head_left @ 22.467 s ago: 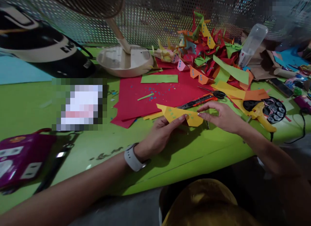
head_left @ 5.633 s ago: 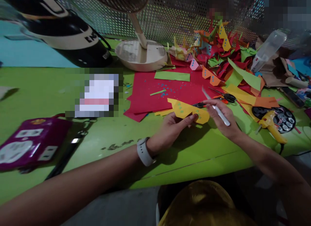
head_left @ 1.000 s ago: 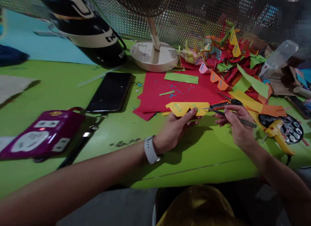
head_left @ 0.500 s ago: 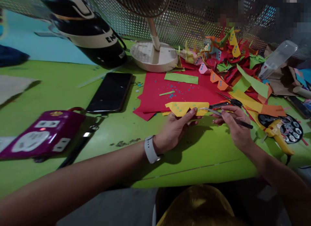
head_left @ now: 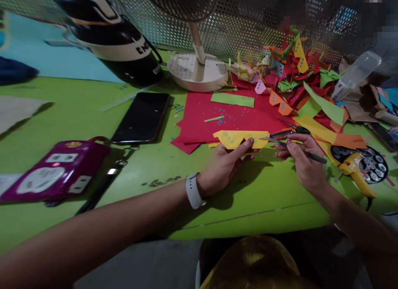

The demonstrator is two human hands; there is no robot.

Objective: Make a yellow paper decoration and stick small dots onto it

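My left hand (head_left: 225, 166), with a white watch band (head_left: 195, 191) at its wrist, pinches the lower edge of a yellow paper strip (head_left: 230, 138) between thumb and fingers. The strip has a notched lower edge and small blue-green dots. In my right hand (head_left: 306, 162) is a slim grey pair of tweezers (head_left: 281, 144) with a dark rear end. Their tip touches or hovers just over the strip's right part; which one I cannot tell. Behind the strip lies a red paper sheet (head_left: 199, 125) scattered with tiny blue dots (head_left: 221, 120).
A pile of coloured paper cutouts (head_left: 298, 69) rises at the back right. Scissors (head_left: 301, 130), a yellow glue gun (head_left: 357, 171) and a clear bottle (head_left: 357, 75) lie right. A phone (head_left: 141, 118), purple power strip (head_left: 59, 168), black flask (head_left: 115, 44) and fan base (head_left: 199, 79) stand left and behind.
The strip and both hands have shifted very slightly to the right in view. The tweezers' tip stays by the strip's right part, and both grips are unchanged.
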